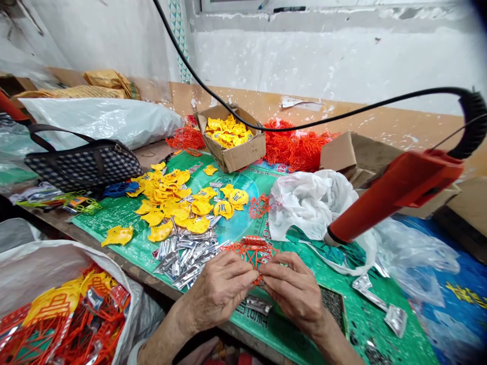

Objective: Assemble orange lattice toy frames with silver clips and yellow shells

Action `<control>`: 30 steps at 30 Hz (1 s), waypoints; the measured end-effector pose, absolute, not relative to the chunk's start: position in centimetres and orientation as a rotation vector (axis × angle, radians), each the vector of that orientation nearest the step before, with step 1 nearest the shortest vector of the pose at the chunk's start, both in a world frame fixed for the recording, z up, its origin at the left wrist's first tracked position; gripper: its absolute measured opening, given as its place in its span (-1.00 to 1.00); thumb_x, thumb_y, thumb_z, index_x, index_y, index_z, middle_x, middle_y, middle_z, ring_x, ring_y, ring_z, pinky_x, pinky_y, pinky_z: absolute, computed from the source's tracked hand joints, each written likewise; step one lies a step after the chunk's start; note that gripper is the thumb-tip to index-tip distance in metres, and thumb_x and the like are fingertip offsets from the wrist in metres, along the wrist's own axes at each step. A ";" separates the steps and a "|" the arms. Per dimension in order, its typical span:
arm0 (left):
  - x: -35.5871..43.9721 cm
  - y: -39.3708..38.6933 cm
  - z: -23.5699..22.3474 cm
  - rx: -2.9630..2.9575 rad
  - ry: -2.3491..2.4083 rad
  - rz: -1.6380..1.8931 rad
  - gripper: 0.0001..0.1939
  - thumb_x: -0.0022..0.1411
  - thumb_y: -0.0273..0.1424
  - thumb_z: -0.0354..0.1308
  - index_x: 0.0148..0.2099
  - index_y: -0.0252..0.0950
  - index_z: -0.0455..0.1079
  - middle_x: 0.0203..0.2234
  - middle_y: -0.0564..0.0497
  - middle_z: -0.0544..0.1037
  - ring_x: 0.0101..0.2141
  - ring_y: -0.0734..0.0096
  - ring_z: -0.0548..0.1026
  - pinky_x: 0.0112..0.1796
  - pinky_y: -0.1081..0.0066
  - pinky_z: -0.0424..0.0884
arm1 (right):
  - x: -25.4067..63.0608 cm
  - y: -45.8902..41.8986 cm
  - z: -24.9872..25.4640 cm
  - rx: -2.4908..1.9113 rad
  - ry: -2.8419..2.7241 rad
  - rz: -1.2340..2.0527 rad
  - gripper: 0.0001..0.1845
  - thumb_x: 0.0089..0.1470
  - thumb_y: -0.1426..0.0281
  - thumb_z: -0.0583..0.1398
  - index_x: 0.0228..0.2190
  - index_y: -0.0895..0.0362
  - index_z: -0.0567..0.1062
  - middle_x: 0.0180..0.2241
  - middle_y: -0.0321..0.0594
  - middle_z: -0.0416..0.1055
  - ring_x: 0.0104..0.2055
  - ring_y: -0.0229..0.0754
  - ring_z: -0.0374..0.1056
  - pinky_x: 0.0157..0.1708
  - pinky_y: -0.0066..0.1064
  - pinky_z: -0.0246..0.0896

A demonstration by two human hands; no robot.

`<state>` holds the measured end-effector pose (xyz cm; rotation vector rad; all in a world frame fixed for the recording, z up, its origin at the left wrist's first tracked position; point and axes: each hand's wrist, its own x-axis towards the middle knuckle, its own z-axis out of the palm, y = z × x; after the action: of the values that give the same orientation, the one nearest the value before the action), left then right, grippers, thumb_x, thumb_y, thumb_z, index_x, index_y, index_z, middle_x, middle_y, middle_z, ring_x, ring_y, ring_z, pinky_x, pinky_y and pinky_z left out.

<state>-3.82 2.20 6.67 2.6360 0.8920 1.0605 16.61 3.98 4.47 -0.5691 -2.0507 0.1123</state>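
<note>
Over the front of the green-covered table, my left hand (220, 289) and my right hand (294, 291) pinch an orange plastic lattice piece (251, 248) between thumbs and fingers. The piece tilts upward beyond my fingertips, and its near end is partly hidden by them. A silver strip (258, 305) lies just below my hands. Left of the lattice, a heap of shiny silver strips (190, 256) spreads beside my left hand. Behind it is a pile of yellow plastic shapes (167, 195). A shallow tray of small dark bits (333, 306) sits beside my right wrist.
An orange corded power tool (395, 197) leans in from the right, its black cable (323, 124) arching across. Behind are a carton of yellow pieces (243, 154) and orange lattice heaps (297, 147). A white sack (114, 253) of mixed pieces stands front left; a crumpled plastic bag (304, 203) lies right.
</note>
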 end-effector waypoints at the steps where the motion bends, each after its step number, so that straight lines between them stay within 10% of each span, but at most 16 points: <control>1: -3.9 2.2 6.7 2.620 0.885 1.048 -0.79 0.30 -0.58 0.04 -0.06 -0.34 0.42 -0.34 -0.04 0.60 -0.32 0.33 0.45 -0.28 0.32 0.40 | 16.6 4.0 4.5 -0.563 -2.043 0.116 -0.86 0.13 0.53 0.22 -0.28 0.09 0.55 -0.36 -0.20 0.62 -0.30 -0.16 0.42 -0.29 -0.29 0.38; 20: -4.4 1.6 5.8 2.729 1.187 1.374 -0.67 0.24 -0.50 0.20 0.06 -0.38 0.35 -0.17 -0.12 0.60 -0.11 0.15 0.43 -0.09 0.15 0.38 | 16.4 4.3 3.4 -0.654 -1.999 0.104 -0.79 0.12 0.55 0.24 -0.17 0.12 0.51 -0.27 -0.14 0.60 -0.20 -0.12 0.45 -0.18 -0.17 0.39; 30: -3.1 1.1 4.9 2.523 1.379 1.613 -0.80 0.19 -0.67 0.16 -0.18 -0.32 0.39 -0.22 -0.06 0.57 -0.04 0.16 0.37 -0.05 0.15 0.36 | 16.6 4.5 4.3 -0.601 -1.967 0.004 -0.84 0.18 0.51 0.19 -0.20 0.14 0.53 -0.31 -0.14 0.61 -0.21 -0.13 0.48 -0.22 -0.24 0.44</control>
<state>-3.15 1.08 4.88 2.5233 1.3789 1.6133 16.58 4.47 4.30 -0.6005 -1.9670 0.0043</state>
